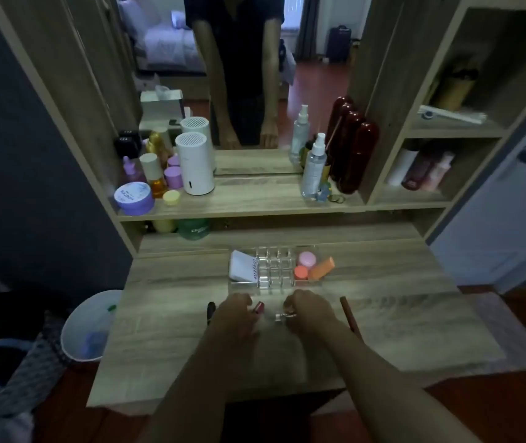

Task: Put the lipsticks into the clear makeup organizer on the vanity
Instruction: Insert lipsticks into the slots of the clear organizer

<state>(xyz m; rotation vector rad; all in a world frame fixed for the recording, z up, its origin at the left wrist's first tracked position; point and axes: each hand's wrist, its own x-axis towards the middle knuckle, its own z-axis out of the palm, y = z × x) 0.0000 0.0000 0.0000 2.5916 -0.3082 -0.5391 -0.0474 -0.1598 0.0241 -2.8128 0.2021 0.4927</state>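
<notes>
The clear makeup organizer [275, 266] stands mid-vanity, its middle grid of slots holding nothing; a white packet [244, 265] fills its left bay and pink and orange items [311, 266] its right. Just in front of it, my left hand [234, 314] is closed around a red lipstick [259, 307] whose tip pokes out to the right. My right hand [309, 311] grips a clear-and-silver lipstick tube [284, 316]. A black lipstick [211, 311] lies on the wood left of my left hand, and a long brown pencil-like stick [349, 314] lies right of my right hand.
The upper shelf carries purple jars [134, 196], a white cylinder device [195, 164], spray bottles [314, 167] and dark red bottles [356, 155] before the mirror. A white waste bin [90, 324] stands on the floor left of the vanity. Side cubbies at right hold bottles.
</notes>
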